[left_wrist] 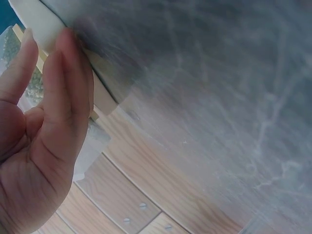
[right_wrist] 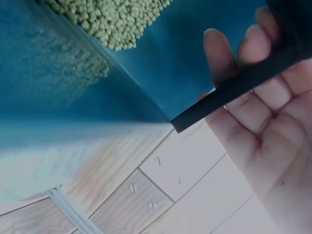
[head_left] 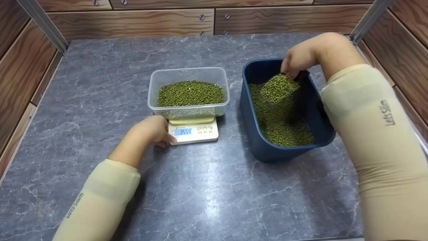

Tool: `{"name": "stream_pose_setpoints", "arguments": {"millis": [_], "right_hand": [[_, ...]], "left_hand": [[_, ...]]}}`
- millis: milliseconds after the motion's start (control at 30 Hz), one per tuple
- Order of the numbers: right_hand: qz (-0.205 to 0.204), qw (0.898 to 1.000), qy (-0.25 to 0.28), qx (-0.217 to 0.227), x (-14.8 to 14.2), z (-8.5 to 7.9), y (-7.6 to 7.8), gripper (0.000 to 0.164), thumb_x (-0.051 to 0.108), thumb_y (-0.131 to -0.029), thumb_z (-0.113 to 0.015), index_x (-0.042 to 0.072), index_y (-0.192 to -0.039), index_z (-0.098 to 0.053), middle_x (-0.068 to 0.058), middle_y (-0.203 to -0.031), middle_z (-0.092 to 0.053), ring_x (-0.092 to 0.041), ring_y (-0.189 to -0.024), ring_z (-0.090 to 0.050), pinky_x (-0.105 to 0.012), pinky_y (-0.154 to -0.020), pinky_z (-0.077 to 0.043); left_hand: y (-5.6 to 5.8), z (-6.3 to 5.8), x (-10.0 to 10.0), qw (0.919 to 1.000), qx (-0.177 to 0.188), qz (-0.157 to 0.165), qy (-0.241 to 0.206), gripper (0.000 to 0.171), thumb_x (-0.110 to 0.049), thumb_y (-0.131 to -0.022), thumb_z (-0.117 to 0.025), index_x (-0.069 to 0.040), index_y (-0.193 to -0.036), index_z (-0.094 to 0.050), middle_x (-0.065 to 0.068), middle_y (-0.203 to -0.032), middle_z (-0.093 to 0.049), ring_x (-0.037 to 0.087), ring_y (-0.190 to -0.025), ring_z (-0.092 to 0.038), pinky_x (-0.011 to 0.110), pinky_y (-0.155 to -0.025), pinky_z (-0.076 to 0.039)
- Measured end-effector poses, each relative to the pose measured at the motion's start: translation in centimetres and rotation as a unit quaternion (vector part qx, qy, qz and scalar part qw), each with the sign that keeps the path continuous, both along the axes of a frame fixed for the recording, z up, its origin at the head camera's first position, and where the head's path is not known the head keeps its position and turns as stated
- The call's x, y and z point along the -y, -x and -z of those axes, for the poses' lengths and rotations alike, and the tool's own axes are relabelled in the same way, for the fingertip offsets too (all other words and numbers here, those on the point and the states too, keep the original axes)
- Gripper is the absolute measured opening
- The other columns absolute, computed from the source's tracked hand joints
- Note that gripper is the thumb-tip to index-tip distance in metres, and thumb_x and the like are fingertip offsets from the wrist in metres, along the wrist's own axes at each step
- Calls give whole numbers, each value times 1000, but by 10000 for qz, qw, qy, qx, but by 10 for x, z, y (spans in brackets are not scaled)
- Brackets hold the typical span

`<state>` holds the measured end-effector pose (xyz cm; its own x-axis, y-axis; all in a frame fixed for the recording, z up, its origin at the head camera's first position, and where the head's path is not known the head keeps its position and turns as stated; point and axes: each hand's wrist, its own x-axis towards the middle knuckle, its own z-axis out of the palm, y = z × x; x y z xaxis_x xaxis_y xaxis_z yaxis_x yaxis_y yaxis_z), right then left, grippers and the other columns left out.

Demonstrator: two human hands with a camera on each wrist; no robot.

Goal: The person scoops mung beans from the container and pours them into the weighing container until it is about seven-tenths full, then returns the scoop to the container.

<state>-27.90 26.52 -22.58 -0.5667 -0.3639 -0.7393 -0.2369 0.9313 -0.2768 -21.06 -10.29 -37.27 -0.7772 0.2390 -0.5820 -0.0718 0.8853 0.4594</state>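
In head view, the right hand (head_left: 302, 60) grips the scoop (head_left: 292, 92) of mung beans (head_left: 278, 87) inside the blue bin (head_left: 254, 110); careless tilt might spill them.

Left wrist: the left hand (left_wrist: 48, 146) touches the scale (left_wrist: 41, 22), fingers nearly straight; pressing could falsify weight.

Right wrist: fingers (right_wrist: 256, 45) curled, contact partly hidden.

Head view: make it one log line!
right hand: holds scoop of mung beans at blue bin's mouth | left hand: touches digital scale | clear plastic tub: on scale, holding beans
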Motion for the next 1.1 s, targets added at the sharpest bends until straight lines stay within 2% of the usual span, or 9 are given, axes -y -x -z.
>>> {"name": "stream_pose_setpoints", "arguments": {"millis": [333, 500, 633, 767, 867, 967, 1100], "right_hand": [[403, 9989, 25, -233, -11, -13, -1, 24, -4, -78, -44, 12, -60, -40, 0, -56, -41, -16, -55, -40, -32, -64, -37], [595, 9981, -15, -159, -22, -13, 1, 25, -1, -81, -43, 12, -60, -43, 0, -57, -45, -16, -57, -44, -32, -69, -37], [728, 9973, 105, 26, -29, -12, 3, 28, -1, -84, -40, 12, -60, -44, 0, -56, -46, -15, -55, -44, -30, -66, -38], [952, 9949, 245, 211, -35, -10, 3, 32, -1, -87, -38, 12, -57, -41, 0, -55, -45, -15, -53, -44, -28, -62, -38], [1185, 9921, 308, 286, -37, -9, 2, 36, 0, -88, -37, 14, -55, -37, 0, -54, -45, -15, -53, -45, -28, -64, -39], [1355, 9898, 356, 267, -39, -7, 2, 37, 1, -89, -37, 15, -55, -37, 1, -53, -43, -15, -53, -44, -29, -68, -39], [1434, 9887, 399, 188, -41, -4, 2, 39, 2, -91, -37, 16, -55, -35, 4, -53, -37, -12, -51, -39, -29, -64, -37]], "left_hand": [[-1, 0, 0, 9999, -7, -67, -84, 23, -15, -74, -75, -1, -86, -61, 11, -81, -66, 17, -63, -63, 30, -64, -52], [-1, 0, 0, 9999, -51, -33, -95, 23, -15, -74, -75, -1, -86, -61, 12, -80, -66, 17, -63, -63, 30, -64, -53], [-2, 0, 0, 9998, -7, -82, -191, 23, -13, -74, -74, 0, -87, -61, 13, -82, -65, 18, -64, -63, 31, -65, -53], [-2, 0, 0, 9999, -28, -37, -112, 23, -14, -74, -75, 0, -86, -60, 12, -80, -66, 17, -64, -63, 31, -65, -53], [-2, 0, 0, 10000, -78, 45, -37, 22, -14, -74, -75, -1, -84, -61, 12, -77, -66, 16, -62, -63, 30, -64, -52], [-1, 0, 0, 9999, -95, 73, -44, 21, -14, -74, -75, -1, -83, -61, 11, -76, -67, 15, -60, -63, 30, -64, -52], [-1, 1, 0, 9999, -92, 65, -105, 21, -14, -74, -74, 0, -84, -61, 11, -77, -66, 15, -60, -63, 30, -63, -53]]}}
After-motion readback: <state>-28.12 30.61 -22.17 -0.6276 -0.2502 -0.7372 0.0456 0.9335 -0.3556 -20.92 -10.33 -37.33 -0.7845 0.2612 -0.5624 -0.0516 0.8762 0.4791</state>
